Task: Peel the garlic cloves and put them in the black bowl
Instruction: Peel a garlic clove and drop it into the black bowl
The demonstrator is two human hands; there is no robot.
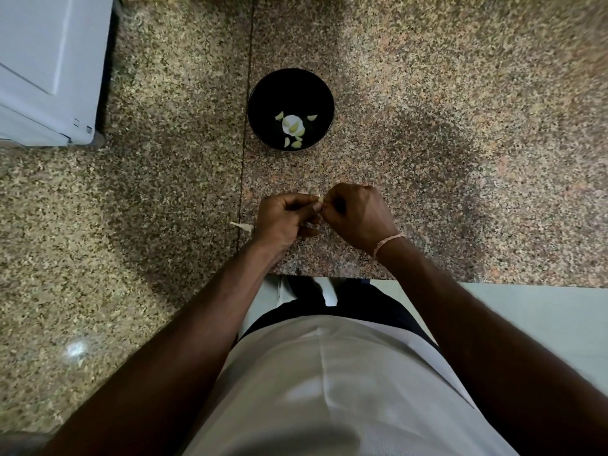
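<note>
A garlic clove (320, 199) is pinched between the curled fingertips of the left hand (285, 215) and right hand (357, 216), low over the table (427, 126), probably so skin falls there, near the black bowl (263, 93) holding peeled cloves (297, 128).

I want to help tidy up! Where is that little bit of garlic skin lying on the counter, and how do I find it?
Start at the speckled granite counter and find the black bowl. Come toward the person to the left hand. Just left of it lies the garlic skin: a small, pale, papery scrap beside the counter's dark seam.
</note>
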